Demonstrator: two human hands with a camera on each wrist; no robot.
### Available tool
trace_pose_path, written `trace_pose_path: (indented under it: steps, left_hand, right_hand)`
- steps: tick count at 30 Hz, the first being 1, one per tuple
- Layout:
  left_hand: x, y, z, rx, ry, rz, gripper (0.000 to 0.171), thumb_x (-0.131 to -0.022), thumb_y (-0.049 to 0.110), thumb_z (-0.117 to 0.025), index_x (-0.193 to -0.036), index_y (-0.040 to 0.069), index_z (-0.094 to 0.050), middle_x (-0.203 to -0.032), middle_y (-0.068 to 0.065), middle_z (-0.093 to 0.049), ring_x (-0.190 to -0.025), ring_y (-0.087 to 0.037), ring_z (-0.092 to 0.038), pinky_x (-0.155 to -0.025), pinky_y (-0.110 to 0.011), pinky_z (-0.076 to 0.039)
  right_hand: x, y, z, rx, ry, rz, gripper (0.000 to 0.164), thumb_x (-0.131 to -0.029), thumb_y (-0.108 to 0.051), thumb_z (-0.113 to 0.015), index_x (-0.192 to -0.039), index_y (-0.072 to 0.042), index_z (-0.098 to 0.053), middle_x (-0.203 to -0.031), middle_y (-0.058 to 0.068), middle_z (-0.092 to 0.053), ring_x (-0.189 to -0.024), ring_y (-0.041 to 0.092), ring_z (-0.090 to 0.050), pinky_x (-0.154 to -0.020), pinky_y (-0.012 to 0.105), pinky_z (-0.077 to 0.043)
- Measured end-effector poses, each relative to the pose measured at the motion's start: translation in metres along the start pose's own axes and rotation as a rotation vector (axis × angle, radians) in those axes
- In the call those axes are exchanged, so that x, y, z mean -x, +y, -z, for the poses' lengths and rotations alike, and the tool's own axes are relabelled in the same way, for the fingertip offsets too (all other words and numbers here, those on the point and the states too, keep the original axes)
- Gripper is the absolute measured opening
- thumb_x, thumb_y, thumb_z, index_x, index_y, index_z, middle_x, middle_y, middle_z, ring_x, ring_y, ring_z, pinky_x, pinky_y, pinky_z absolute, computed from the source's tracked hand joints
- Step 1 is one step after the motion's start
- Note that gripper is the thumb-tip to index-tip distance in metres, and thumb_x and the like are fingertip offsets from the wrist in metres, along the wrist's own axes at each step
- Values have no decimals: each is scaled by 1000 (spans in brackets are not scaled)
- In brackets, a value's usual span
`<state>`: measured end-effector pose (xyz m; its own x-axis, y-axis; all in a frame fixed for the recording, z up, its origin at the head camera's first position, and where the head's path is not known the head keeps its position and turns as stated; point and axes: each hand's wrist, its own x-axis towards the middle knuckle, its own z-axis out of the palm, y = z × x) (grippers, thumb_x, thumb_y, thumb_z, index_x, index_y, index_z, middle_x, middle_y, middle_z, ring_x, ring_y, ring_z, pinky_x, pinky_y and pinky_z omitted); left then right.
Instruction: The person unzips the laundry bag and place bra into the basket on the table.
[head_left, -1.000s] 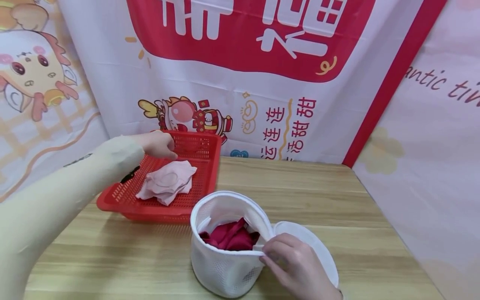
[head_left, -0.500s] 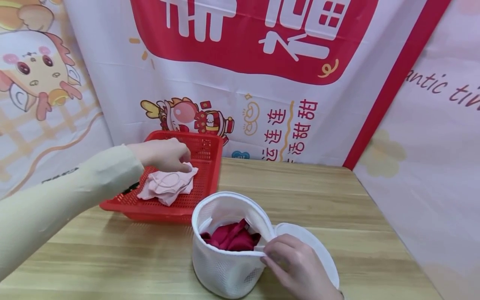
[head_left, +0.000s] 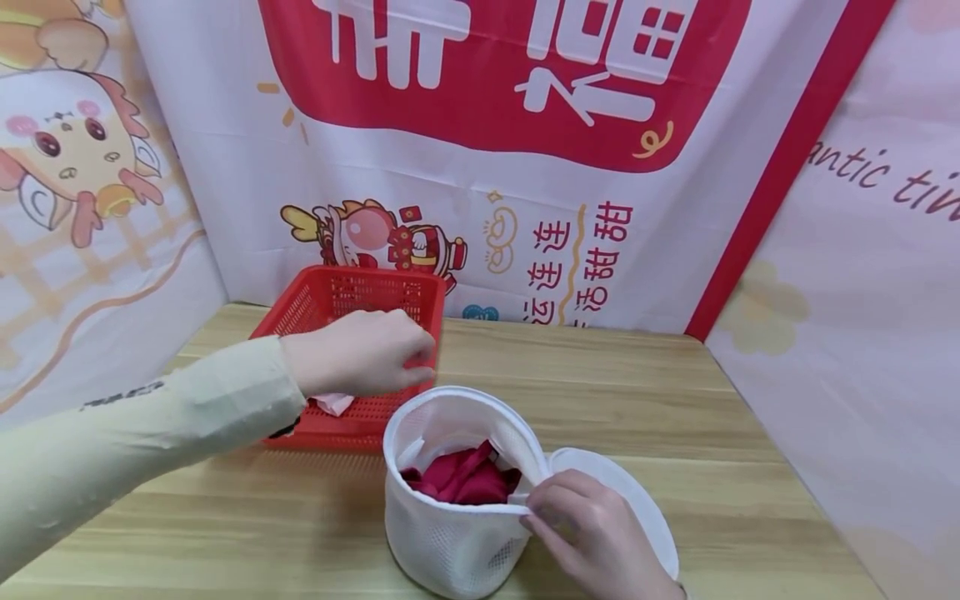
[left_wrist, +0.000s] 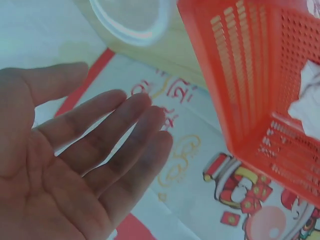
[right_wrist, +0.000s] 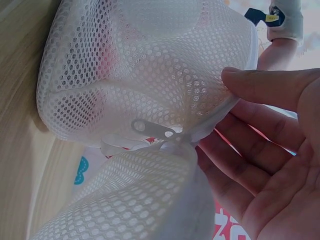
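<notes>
My left hand (head_left: 367,352) hovers over the right part of a red plastic basket (head_left: 367,283), holding nothing. In the left wrist view its fingers (left_wrist: 112,135) are spread and slightly bent. Beneath the hand, a pale pink cloth (head_left: 332,404) in the basket is mostly hidden. My right hand (head_left: 592,529) pinches the rim of a white mesh laundry bag (head_left: 442,542) between thumb and fingers. A dark red cloth (head_left: 468,475) lies inside the bag. The right wrist view shows a zipper pull (right_wrist: 152,129) close to the pinched rim.
The bag's round lid (head_left: 622,483) is folded back to the right, partly behind my right hand. Everything stands on a wooden table (head_left: 600,383). A printed cloth backdrop (head_left: 480,150) rises behind the table, and more printed cloth hangs at both sides.
My left hand has moved right and nearer across the basket, toward the bag, and now covers most of the pink cloth. The right hand keeps its hold on the rim.
</notes>
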<state>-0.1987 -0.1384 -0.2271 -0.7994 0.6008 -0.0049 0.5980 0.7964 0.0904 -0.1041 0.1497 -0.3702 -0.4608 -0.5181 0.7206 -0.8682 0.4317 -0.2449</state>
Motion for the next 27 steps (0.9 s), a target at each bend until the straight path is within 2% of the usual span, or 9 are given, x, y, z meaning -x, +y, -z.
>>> trace_pose_path:
  steps: [3, 8, 13, 15, 18, 21, 27]
  left_hand:
    - [1, 9, -3, 30, 10, -36, 17, -88, 29, -73, -100, 18, -74, -86, 4, -66, -74, -13, -59, -66, -32, -56]
    - [-2, 21, -4, 94, -40, -89, 17, -91, 27, -70, -104, 18, -75, -90, 6, -67, -77, -9, -60, -64, -26, -54]
    - [-14, 33, -5, 143, -56, -230, 10, -91, 19, -70, -96, 12, -74, -83, 5, -68, -72, -8, -61, -66, -24, -53]
    - [-19, 40, -6, 170, -93, -257, 9, -91, 17, -69, -94, 10, -74, -80, 5, -66, -69, -7, -59, -65, -23, -52]
    - [-23, 50, -9, 185, -189, -250, 8, -90, 17, -68, -89, 10, -73, -71, 6, -62, -62, -6, -53, -57, -21, -47]
    - [-26, 59, -16, 166, -284, -212, 11, -89, 21, -70, -82, 12, -70, -65, 5, -60, -58, -7, -51, -53, -22, -44]
    - [-31, 67, -33, 99, -436, -68, 18, -84, 27, -78, -88, 13, -68, -74, 5, -60, -68, -9, -55, -61, -24, -48]
  right_hand:
    - [0, 0, 0, 0, -3, -1, 9, -94, -23, -69, -90, -15, -70, -90, -7, -64, -83, 5, -62, -73, 19, -51]
    - [0, -2, -1, 1, -8, -9, 8, -93, -23, -69, -91, -15, -70, -91, -7, -65, -84, 6, -62, -75, 20, -51]
    - [-2, -4, -1, 9, -10, -20, 7, -93, -23, -70, -91, -15, -71, -92, -8, -65, -86, 6, -63, -75, 21, -52]
    - [-2, -4, -1, 10, -12, -25, 7, -92, -23, -71, -91, -15, -71, -92, -8, -65, -86, 7, -63, -76, 21, -52]
    - [-2, -4, -1, 12, -13, -29, 8, -93, -23, -70, -90, -15, -71, -92, -8, -65, -86, 6, -63, -76, 21, -52]
    - [-1, -4, -1, 16, -12, -24, 9, -93, -24, -70, -90, -15, -71, -91, -8, -65, -86, 6, -63, -76, 22, -52]
    - [-1, -5, -1, 6, -34, -51, 6, -88, -20, -75, -92, -16, -71, -92, -9, -65, -85, 6, -62, -76, 20, -52]
